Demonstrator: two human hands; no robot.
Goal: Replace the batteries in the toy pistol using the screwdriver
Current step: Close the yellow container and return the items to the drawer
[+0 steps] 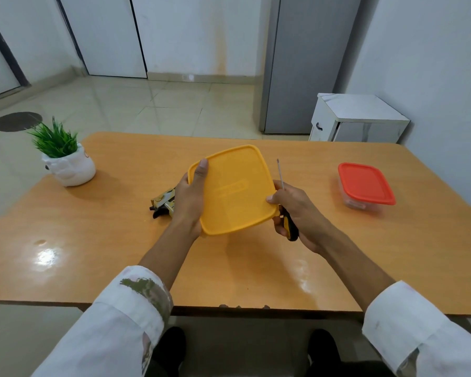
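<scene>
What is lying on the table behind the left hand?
Part of the toy pistol shows there, lying on the table: a yellowish body and a dark part. The left hand, which holds the yellow lid, covers the rest.

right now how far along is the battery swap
Early. The screwdriver is already in the right hand, which with the left hand holds a yellow lid. The toy pistol lies on the table behind the left hand, so unscrewing it and swapping batteries look undone.
</scene>
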